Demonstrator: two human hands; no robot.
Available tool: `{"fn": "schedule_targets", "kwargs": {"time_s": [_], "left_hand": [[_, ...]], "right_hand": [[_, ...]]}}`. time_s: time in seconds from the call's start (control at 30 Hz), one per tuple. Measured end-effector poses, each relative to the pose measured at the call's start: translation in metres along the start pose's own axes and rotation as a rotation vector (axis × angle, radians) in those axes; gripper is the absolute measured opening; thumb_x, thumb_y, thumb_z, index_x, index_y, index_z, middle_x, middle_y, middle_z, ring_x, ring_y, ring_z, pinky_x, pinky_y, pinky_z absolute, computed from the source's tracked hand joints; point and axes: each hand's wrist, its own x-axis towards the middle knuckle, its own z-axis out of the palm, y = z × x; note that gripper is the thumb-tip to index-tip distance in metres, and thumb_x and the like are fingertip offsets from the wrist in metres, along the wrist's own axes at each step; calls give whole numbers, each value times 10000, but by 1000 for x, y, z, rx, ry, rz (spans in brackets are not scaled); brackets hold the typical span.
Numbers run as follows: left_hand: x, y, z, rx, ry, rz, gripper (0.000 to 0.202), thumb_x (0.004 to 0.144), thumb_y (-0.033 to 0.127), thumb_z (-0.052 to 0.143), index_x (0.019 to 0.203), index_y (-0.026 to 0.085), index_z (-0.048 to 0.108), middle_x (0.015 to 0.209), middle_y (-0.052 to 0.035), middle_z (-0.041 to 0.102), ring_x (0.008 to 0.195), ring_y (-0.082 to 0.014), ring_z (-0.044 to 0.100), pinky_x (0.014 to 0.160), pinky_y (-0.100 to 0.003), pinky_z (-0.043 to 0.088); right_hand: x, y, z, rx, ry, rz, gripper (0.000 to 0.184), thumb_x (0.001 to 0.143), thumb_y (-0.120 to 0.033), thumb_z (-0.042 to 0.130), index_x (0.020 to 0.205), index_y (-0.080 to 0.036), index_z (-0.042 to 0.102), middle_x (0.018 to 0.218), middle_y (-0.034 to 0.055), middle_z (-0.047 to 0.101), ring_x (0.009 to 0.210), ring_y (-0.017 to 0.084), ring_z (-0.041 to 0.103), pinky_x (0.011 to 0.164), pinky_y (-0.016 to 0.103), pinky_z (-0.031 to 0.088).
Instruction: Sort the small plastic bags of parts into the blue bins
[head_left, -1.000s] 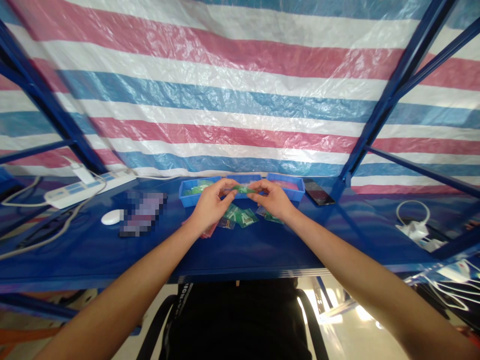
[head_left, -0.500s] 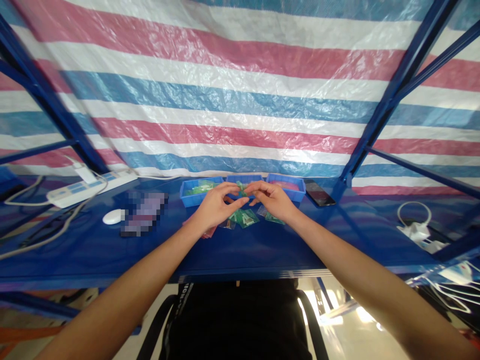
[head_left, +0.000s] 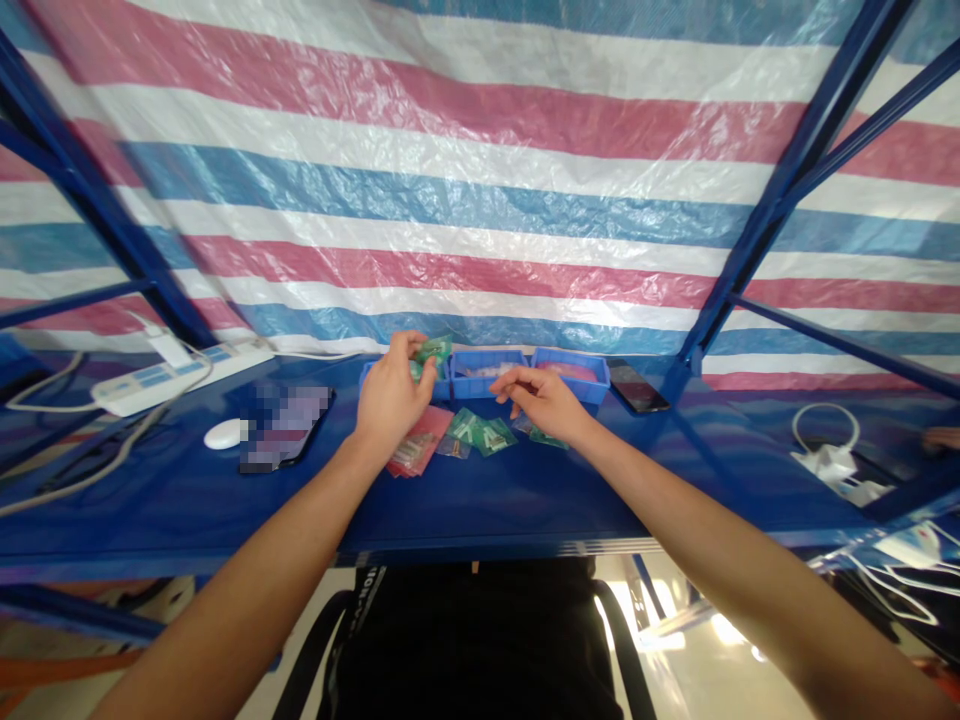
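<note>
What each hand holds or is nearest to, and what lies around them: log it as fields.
Left hand: holds a green packet at the left blue bin
Right hand: fingers bent, no held thing visible, nearest the middle blue bin
Right blue bin: reddish contents
Table, in front of bins: red packets, green packets
Right of bins: dark phone
Far left: white power strip

packets point(head_left: 491, 437): before bins point(head_left: 474, 388) | phone point(head_left: 637, 386): right of bins | power strip point(head_left: 178, 380): left
</note>
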Motion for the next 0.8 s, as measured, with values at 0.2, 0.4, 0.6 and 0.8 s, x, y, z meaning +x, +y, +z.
{"fn": "schedule_targets", "kwargs": {"time_s": [0.2,0.4,0.6,0.8], "left_hand": [[5,-28,2,216,-159,134,304,1019,256,489,1168,186,745,1250,-143,738,1177,-335,625,1101,-510,459],[0,-29,13,239,-351,114,415,1088,396,402,1199,242,772,1360,-95,731,1273,-370,597,1050,-547,471],[-2,-20,14,141,-195,123,448,1051,348,486,1445,183,622,1447,-143,667,1354,-369,554,1134,-558,433],[-4,2,13,-94,-183,292,375,1072,342,491,1375,181,645,1355,-115,703,1304,-292,598,1181,-471,436]], "right_hand": [[-1,4,1,-81,-30,-8,211,918,-228,595,1019,-214,780,967,48,764,859,192,729,626,259,586],[-4,-1,1,-281,-66,-121,238,964,-173,575,1048,-219,793,1024,51,771,901,196,731,727,295,576],[-10,-14,3,-534,-237,-341,273,1004,-122,595,1182,-222,775,1137,91,778,1106,241,709,1026,418,537],[-11,-7,5,-579,-426,-362,223,1019,-226,673,1173,-275,827,1382,125,707,1443,291,552,1220,513,411]]}}
